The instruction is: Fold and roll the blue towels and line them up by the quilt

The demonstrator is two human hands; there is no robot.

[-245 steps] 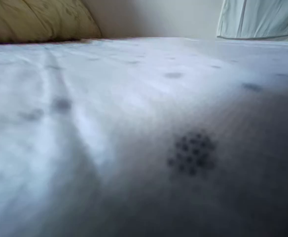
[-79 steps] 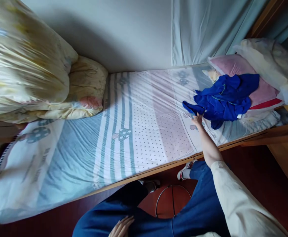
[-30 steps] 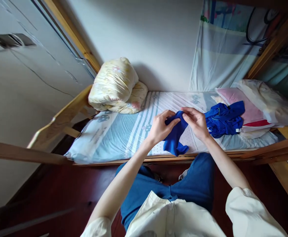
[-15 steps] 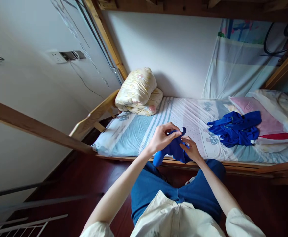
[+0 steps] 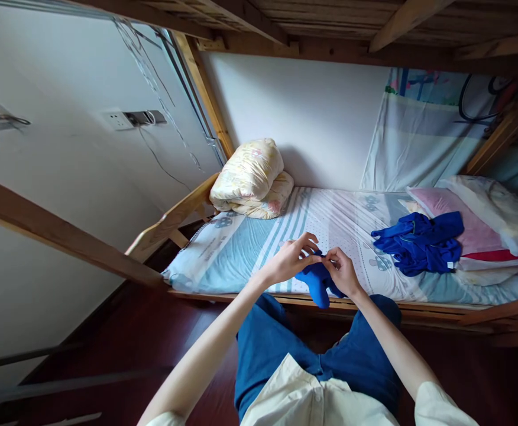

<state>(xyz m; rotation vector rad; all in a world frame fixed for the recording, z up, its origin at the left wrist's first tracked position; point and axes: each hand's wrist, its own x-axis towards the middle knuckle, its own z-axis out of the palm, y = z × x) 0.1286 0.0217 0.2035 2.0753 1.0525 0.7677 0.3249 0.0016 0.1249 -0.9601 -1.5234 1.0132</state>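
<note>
In the head view, what looks like a blue sock (image 5: pixel 317 287) hangs from my fingertips over the front edge of the bed, its rounded end pointing down. My left hand (image 5: pixel 292 259) pinches its upper edge between thumb and forefinger, the other fingers curled loosely. My right hand (image 5: pixel 341 273) grips the same edge from the right, its fingertips touching those of my left. Part of the cloth is hidden behind my hands. To the right lies a crumpled blue garment (image 5: pixel 418 239) with a small white tag.
The lower bunk's mattress (image 5: pixel 250 254) has a patterned sheet. A folded cream quilt (image 5: pixel 250 171) sits at its left end, a pink pillow (image 5: pixel 481 222) at the right. The upper bunk (image 5: pixel 330 50) hangs overhead. A wooden rail (image 5: pixel 64 228) slants across the left.
The view has tilted up slightly. My right hand has closed in on the sock's upper edge beside my left. The sock's rounded end has swung right, and its raised tip no longer shows.
</note>
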